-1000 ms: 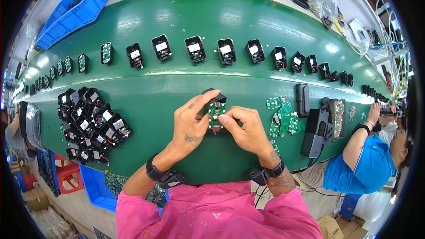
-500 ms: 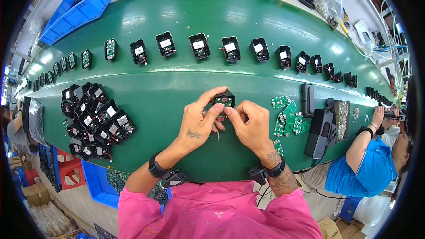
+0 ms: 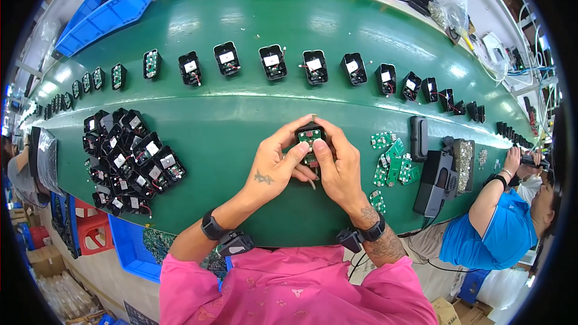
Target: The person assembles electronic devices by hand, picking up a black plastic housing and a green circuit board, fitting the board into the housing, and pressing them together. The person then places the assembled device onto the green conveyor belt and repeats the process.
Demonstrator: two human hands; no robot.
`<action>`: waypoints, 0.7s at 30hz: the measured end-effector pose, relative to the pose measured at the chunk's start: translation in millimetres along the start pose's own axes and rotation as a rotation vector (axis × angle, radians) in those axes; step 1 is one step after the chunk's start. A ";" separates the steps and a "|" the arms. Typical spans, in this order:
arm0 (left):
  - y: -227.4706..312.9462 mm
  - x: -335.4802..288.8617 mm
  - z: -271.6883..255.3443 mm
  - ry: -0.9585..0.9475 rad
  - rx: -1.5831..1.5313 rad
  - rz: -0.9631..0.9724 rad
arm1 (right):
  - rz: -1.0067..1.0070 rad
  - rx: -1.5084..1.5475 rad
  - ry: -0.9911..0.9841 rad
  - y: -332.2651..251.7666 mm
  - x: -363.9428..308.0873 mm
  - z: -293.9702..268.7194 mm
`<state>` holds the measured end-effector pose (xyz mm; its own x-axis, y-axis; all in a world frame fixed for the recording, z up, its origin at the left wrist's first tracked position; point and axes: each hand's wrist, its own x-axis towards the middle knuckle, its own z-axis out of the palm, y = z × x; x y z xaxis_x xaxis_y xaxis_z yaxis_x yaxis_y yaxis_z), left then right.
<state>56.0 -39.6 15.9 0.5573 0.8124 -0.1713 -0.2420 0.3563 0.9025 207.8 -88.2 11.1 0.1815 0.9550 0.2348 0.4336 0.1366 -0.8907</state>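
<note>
Green tabletop [image 3: 289, 219] — smooth, glossy; held casing [image 3: 310, 126] — black plastic; pink shirt [image 3: 301, 289], matt cloth.

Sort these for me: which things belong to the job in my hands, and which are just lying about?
Probably the job:
held case and held board, in left hand and right hand
loose boards
piled cases
row of cases

Probably just lying about:
blue crate
red stool

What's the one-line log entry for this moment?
left hand: grips case, thumb on board; right hand: likewise; board: in case, seating unclear; case pile: left; loose boards: right
</note>
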 end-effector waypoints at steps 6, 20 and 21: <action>-6.3 -0.7 1.6 0.055 0.223 0.058 | -0.033 -0.079 0.012 1.4 -2.6 3.1; -3.2 -4.0 14.7 0.196 0.451 0.317 | -0.027 0.182 0.067 1.1 -3.2 16.7; -2.6 -4.1 11.4 0.198 0.479 0.310 | -0.020 0.172 0.073 1.5 -1.2 18.8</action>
<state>63.5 -49.1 18.7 0.3480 0.9322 0.0993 0.0412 -0.1211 0.9918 191.6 -84.2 2.2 0.2401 0.9309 0.2752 0.2812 0.2046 -0.9376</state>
